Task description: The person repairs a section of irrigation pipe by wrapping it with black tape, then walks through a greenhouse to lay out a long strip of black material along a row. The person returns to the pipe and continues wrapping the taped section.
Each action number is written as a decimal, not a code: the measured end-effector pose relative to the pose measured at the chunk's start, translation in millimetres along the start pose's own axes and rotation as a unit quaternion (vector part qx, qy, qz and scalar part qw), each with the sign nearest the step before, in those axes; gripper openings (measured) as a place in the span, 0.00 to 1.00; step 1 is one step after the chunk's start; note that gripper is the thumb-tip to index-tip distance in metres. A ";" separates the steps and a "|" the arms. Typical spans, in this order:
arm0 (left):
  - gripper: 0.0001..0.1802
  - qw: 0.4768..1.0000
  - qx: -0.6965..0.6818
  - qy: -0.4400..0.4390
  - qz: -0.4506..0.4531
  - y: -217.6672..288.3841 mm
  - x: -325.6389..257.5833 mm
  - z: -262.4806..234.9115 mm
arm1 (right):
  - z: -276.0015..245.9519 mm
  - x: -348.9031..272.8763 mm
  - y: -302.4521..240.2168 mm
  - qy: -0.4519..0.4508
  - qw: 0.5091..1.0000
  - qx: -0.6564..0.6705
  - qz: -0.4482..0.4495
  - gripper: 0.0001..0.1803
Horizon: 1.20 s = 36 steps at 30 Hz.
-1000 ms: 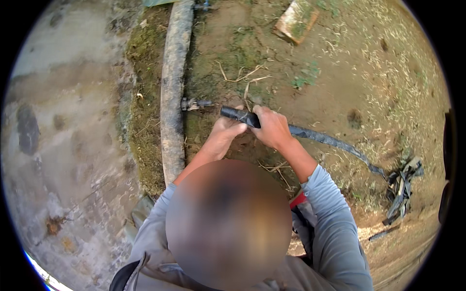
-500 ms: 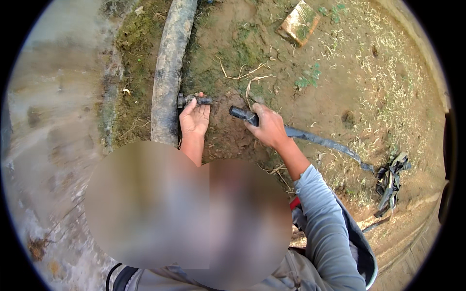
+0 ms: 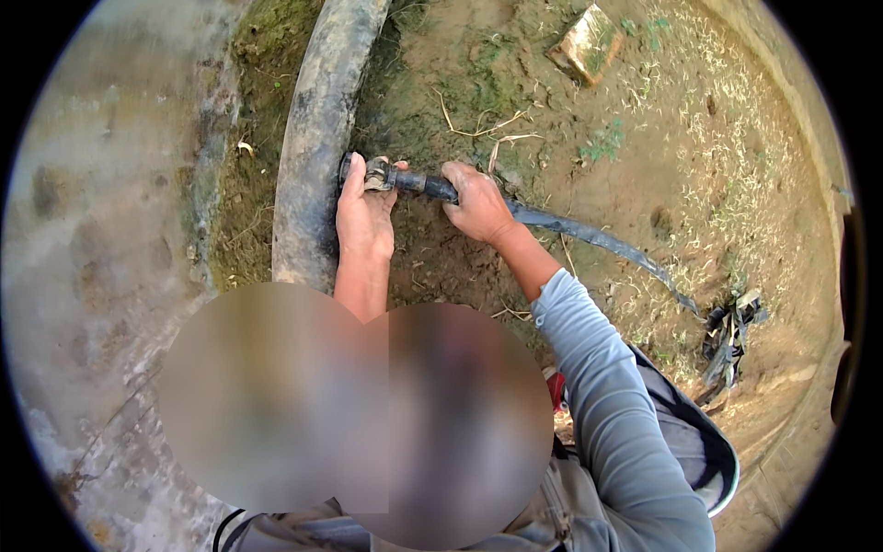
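Left hand (image 3: 364, 213) clamped on the fitting (image 3: 377, 174) at the big pipe (image 3: 317, 138), steadying it. Right hand (image 3: 478, 202) grips the thin hose (image 3: 589, 235), lined up with the fitting; hose trails over dirt.

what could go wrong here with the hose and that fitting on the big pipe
1. The left hand is at the fitting on the large pipe while the right hand grips the thin black hose; a slip might pinch fingers at the joint.
2. The hose looks flattened further along, so it may kink or seat crookedly.
3. Loose soil around the joint could get into the connection.
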<state>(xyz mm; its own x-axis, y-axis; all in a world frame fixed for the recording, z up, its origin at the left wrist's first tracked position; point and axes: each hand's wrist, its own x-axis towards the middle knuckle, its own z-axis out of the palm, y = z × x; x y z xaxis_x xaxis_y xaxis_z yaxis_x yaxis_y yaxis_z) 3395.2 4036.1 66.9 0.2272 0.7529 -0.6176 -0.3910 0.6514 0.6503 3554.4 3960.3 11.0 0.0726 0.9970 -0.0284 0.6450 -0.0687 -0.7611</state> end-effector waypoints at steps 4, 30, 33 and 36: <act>0.20 1.000 -0.003 0.004 0.003 -1.4 0.9 -0.8 | 1.6 0.6 -6.0 0.045 0.998 0.043 -0.009 0.18; 0.22 0.999 -0.033 0.009 -0.040 -20.0 16.6 -10.5 | -3.3 22.5 -26.1 0.039 0.993 -0.110 -0.012 0.08; 0.24 0.999 0.026 0.012 -0.039 -18.8 13.9 -9.9 | 2.9 25.5 -36.6 0.064 0.981 -0.181 -0.004 0.06; 0.24 0.997 0.060 0.033 -0.024 -21.9 15.1 -9.4 | 12.9 24.7 -44.5 0.084 0.972 -0.217 0.030 0.05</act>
<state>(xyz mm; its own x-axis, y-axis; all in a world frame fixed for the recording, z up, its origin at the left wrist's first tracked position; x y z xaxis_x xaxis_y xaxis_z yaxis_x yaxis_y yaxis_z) 3398.8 4032.3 39.2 0.1820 0.7151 -0.6749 -0.2706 0.6963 0.6648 3517.7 3988.5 35.7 0.2199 0.9731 0.0685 0.8930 -0.1726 -0.4157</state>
